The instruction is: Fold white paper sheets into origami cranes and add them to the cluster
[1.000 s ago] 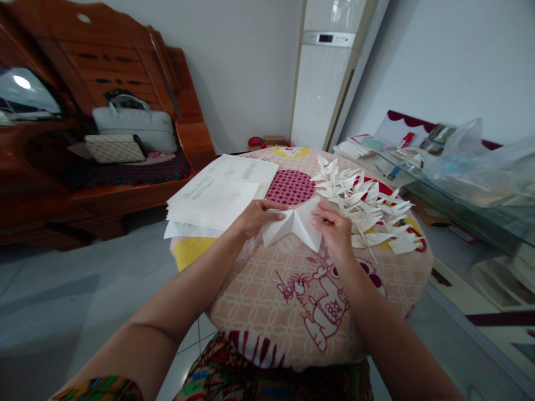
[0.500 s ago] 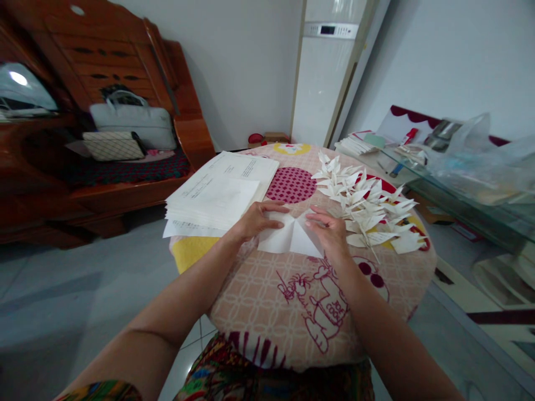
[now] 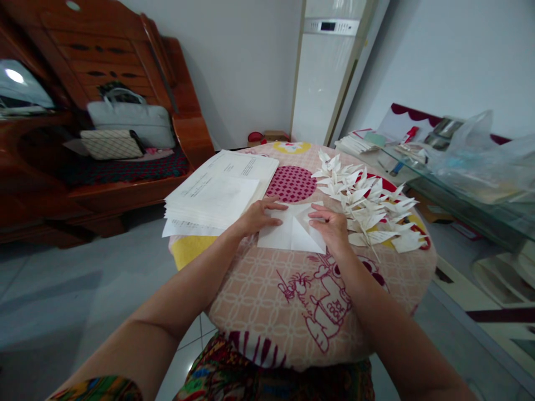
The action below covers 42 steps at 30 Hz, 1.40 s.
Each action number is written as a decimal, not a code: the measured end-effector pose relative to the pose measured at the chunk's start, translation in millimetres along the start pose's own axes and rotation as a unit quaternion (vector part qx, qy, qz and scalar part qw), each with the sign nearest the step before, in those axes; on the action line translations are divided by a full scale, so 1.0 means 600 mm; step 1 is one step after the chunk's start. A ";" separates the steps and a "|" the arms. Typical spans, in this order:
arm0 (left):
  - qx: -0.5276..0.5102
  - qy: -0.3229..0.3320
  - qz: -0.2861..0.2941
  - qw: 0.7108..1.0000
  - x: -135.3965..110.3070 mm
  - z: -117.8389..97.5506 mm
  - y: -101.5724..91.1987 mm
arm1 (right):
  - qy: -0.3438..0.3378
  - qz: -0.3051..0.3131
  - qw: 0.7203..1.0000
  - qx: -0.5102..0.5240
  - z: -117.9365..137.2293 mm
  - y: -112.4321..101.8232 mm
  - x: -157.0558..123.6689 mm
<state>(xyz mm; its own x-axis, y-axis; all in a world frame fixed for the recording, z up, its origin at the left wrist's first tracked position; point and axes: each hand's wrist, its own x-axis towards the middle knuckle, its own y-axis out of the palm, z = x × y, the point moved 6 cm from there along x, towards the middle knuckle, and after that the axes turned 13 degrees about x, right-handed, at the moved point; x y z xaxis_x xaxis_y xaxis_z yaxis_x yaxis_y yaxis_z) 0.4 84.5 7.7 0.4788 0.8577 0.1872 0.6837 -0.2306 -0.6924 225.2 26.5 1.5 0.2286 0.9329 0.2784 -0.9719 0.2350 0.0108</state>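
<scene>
A white sheet of paper [image 3: 281, 236] with crease lines lies on the cloth-covered round table [image 3: 259, 301] in front of me. My left hand [image 3: 261, 216] rests on its left side, thumb and fingers apart. At the right side, my right hand [image 3: 329, 223] pinches a raised flap of the sheet between thumb and fingers. Just beyond my right hand lie several folded paper cranes [image 3: 355, 195] in a heap. To the left of the sheet is a thick stack of printed paper [image 3: 209, 195], a smaller blank piece on top.
A glass-topped stand [image 3: 455, 181] borders the table on the right, holding a clear plastic bag [image 3: 476, 150] and papers. On the left stands a wooden sofa [image 3: 134, 72] with a grey handbag [image 3: 129, 120]. A white cabinet-shaped air conditioner [image 3: 321, 78] is behind the table.
The sheet's right flap has shifted and its left part now lies flatter. My right hand has moved slightly right with the flap; my left hand has barely moved.
</scene>
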 end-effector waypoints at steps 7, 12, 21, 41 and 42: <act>0.073 -0.021 -0.067 0.995 -0.015 -0.005 0.001 | 0.113 -0.037 0.986 0.118 -0.026 0.003 0.000; 0.128 -0.042 -0.093 0.987 -0.026 -0.016 -0.001 | 0.111 -0.050 0.987 0.109 -0.035 0.004 -0.009; 0.073 -0.009 -0.064 0.995 -0.023 -0.013 0.001 | 0.034 -0.036 0.997 0.061 -0.034 0.005 -0.010; -0.079 -0.066 -0.125 0.987 -0.022 0.025 -0.002 | -0.134 0.080 0.885 -0.438 0.044 0.034 -0.055; -0.077 -0.069 -0.126 0.987 -0.022 0.024 -0.002 | -0.128 0.080 0.881 -0.448 0.046 0.036 -0.059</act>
<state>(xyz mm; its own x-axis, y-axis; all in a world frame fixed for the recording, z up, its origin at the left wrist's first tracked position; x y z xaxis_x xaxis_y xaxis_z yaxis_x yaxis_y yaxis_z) -14.6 79.8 -4.2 0.2115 0.9485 0.2358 0.8518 -0.0606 -0.5203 194.6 -8.9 18.3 -0.0386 0.9079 0.4175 -0.5308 0.3353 -0.7783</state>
